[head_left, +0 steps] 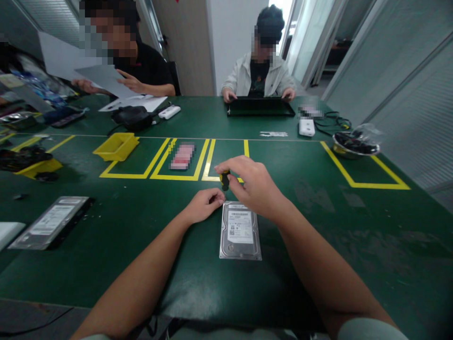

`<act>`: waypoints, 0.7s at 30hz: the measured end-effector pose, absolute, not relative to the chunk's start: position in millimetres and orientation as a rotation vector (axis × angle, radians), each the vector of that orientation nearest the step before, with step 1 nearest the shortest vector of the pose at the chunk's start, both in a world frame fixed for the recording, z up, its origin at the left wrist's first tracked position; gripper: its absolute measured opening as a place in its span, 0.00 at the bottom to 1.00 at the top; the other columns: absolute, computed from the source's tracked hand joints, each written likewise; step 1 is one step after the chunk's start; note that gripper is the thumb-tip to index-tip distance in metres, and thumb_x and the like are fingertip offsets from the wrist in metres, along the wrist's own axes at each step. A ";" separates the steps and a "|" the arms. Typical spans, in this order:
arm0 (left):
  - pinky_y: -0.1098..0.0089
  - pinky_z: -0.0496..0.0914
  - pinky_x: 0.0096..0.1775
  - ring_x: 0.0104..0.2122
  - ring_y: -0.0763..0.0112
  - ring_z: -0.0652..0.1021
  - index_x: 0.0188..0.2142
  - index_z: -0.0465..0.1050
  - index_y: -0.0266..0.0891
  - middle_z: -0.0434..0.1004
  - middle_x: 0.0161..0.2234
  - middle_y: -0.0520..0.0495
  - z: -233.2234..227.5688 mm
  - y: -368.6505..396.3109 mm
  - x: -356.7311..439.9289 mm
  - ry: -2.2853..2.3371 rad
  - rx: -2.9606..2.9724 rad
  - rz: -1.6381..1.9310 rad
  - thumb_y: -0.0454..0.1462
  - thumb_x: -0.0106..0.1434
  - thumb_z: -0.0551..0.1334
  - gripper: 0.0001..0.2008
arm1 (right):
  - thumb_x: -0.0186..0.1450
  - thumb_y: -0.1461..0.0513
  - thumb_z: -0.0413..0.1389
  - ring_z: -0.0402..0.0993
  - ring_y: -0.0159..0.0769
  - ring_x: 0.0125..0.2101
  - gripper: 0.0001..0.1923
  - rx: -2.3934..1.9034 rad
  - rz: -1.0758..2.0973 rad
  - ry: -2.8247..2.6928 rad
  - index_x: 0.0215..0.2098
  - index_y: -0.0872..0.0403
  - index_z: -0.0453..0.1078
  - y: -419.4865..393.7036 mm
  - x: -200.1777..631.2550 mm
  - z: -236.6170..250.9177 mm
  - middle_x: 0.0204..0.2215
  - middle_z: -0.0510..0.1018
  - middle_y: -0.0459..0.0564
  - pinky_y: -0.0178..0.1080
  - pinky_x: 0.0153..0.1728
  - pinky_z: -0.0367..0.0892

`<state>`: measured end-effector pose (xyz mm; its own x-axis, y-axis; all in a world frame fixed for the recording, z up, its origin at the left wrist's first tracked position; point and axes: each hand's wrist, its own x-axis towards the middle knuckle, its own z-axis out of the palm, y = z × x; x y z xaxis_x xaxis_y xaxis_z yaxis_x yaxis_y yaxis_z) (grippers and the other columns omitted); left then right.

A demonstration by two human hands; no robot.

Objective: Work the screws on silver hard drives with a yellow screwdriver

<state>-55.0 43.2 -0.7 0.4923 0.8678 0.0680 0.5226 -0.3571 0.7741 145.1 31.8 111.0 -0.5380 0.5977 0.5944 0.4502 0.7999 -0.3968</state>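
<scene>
green table [318, 236], hard drive [240, 231], yellow tray [116, 146] beyond, right hand [253, 184] gripping screwdriver [224, 179]

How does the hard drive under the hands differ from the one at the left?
The centre drive lies square to the person, alone, with the left hand at its far corner and the right hand holding a screwdriver over it. The left drive lies skewed, untouched, and seems to rest on a dark part. Both lie label-up on the green table, with silver tops.
</scene>
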 end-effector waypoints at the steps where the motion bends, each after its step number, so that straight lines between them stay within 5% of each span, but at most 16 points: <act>1: 0.72 0.60 0.32 0.28 0.72 0.69 0.33 0.71 0.36 0.70 0.27 0.53 -0.5 43.1 -54.9 1.143 2.031 0.627 0.37 0.63 0.58 0.07 | 0.63 0.71 0.47 0.72 0.37 0.44 0.14 -0.768 0.258 -2.232 0.42 0.53 0.70 31.8 145.2 111.1 0.40 0.79 0.50 0.41 0.49 0.65; 14: 0.72 0.60 0.32 0.29 0.72 0.69 0.34 0.71 0.36 0.71 0.28 0.53 -3.0 44.2 -55.6 1.141 2.034 0.641 0.37 0.63 0.59 0.06 | 0.67 0.68 0.51 0.76 0.36 0.42 0.08 -0.735 0.222 -2.217 0.37 0.54 0.72 31.2 144.8 114.2 0.38 0.82 0.49 0.40 0.48 0.66; 21: 0.70 0.63 0.35 0.31 0.69 0.71 0.37 0.73 0.36 0.75 0.31 0.50 -7.7 45.4 -57.1 1.147 2.035 0.645 0.38 0.63 0.59 0.07 | 0.66 0.68 0.52 0.75 0.38 0.45 0.11 -0.722 0.194 -2.248 0.41 0.58 0.75 30.8 144.9 114.4 0.44 0.81 0.53 0.43 0.50 0.66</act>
